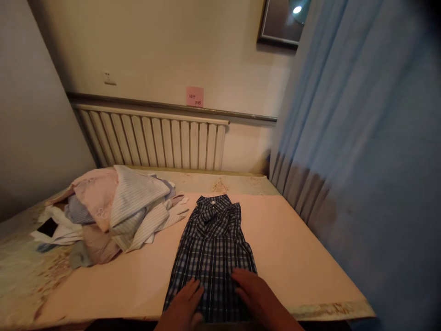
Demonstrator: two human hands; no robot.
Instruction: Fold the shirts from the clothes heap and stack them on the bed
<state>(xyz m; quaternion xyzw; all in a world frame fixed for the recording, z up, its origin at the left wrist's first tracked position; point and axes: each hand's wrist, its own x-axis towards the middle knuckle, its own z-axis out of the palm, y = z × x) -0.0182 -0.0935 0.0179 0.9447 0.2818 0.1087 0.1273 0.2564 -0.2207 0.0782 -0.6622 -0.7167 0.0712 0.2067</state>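
A dark blue and white plaid shirt (pixel 213 250) lies lengthwise on the bed, its collar at the far end and its sides tucked into a narrow strip. On its near left part rests my left hand (pixel 184 301), fingers stretched out. My right hand (pixel 253 292) lies over the near right part, fingers extended and slightly apart. Neither hand grips the cloth. The shirt's lowest edge is partly hidden by my hands and the bottom of the view.
To the left is a heap of crumpled clothes (pixel 138 202), pink, striped and white. A peach sheet (pixel 292 257) covers the bed. A blue curtain (pixel 358 161) hangs along the right side. Behind the bed stand a radiator (pixel 155 138) and the wall with a pink note (pixel 195 96).
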